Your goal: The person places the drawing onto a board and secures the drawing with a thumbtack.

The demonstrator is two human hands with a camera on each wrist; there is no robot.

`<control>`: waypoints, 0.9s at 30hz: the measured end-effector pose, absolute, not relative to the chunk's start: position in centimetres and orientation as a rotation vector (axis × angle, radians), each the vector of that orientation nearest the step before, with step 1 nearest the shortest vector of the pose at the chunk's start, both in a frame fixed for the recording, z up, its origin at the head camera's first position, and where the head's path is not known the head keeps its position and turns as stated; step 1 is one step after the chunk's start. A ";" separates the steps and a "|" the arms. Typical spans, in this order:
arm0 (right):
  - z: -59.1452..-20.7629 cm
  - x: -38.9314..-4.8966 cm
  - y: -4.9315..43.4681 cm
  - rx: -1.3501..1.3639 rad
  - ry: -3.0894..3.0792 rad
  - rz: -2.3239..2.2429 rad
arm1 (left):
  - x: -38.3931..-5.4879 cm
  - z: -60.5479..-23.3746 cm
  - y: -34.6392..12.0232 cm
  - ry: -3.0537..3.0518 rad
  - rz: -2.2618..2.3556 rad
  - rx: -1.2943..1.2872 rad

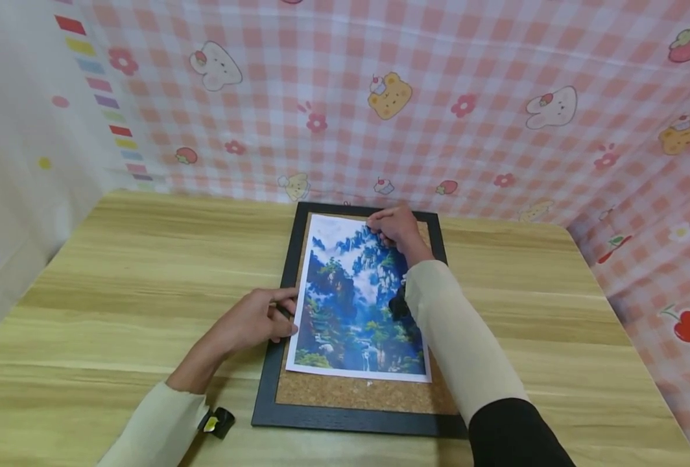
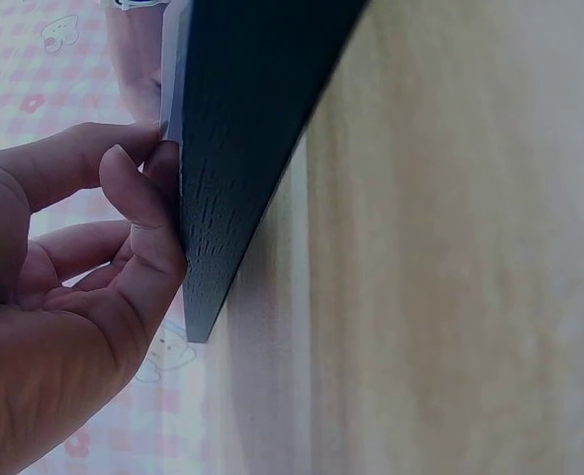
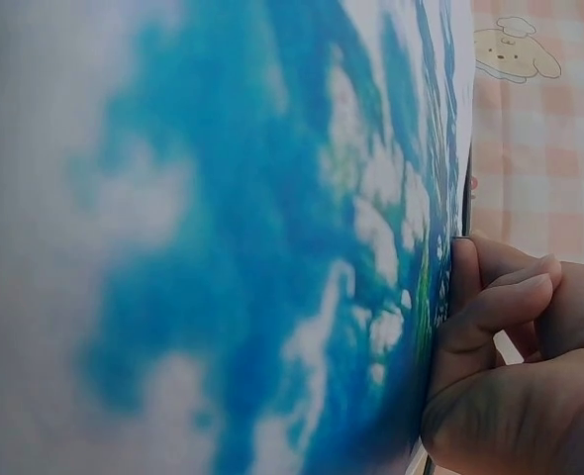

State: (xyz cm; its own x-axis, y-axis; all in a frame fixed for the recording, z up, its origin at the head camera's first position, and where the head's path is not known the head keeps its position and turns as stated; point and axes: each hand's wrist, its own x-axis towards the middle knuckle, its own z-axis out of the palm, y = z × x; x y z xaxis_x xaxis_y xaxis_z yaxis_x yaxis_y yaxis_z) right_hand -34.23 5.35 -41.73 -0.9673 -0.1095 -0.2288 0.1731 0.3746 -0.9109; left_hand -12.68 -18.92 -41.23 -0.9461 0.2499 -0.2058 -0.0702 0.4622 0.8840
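Observation:
A printed landscape picture [image 1: 345, 311] with blue peaks and a waterfall lies on a cork board [image 1: 327, 394] inside a black frame [image 1: 310, 416]. My left hand [image 1: 257, 318] is at the picture's left side, its index finger and thumb touching the paper edge. In the left wrist view the fingertips [image 2: 151, 134] meet the paper just over the frame's side. Near the top edge, my right hand [image 1: 397, 228] rests on the picture, fingertips bent down against the paper. The right wrist view shows the fingers [image 3: 460, 272] pressed to the printed surface. My right forearm hides part of the picture's right side.
The frame lies on a wooden table [image 1: 146, 279], its far end close to a pink checkered cloth [image 1: 345, 130]. White cloth [image 1: 24, 194] hangs at the left. A small black strap piece [image 1: 224, 423] is beside my left sleeve.

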 end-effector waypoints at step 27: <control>-42.2 -35.0 4.7 0.148 2.432 -1.587 | -12.8 -41.4 -18.9 2.390 1.505 0.166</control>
State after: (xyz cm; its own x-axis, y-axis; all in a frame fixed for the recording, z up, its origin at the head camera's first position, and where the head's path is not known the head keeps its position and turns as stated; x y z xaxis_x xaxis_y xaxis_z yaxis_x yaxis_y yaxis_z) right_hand -35.03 4.70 -42.23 -0.9677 -0.0426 -0.2483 0.2102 0.4071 -0.8889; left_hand -12.81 -18.93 -41.41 -0.9450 0.2601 -0.1982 -0.0663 0.4411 0.8950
